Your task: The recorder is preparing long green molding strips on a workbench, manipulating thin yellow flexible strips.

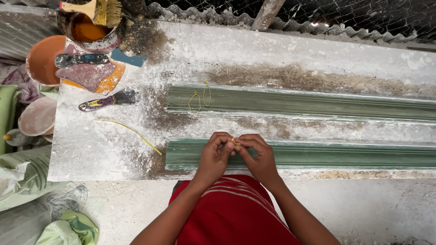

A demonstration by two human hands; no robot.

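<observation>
My left hand [214,153] and my right hand [256,154] meet over the near green moulding mould [340,155], fingertips pinched together on a short piece of yellow string [234,141]. A second green mould [318,102] lies farther back, with a loop of yellow string [200,97] resting on its left end. Another long yellow string [131,131] lies loose on the dusty white worktable [91,149], left of my hands.
At the table's far left lie two scrapers [109,100] [81,59], a flat rubber pad [88,75], a bowl [86,29] with a brush [97,10] and an orange basin [43,59]. Bags and sacks [27,181] lie on the floor to the left.
</observation>
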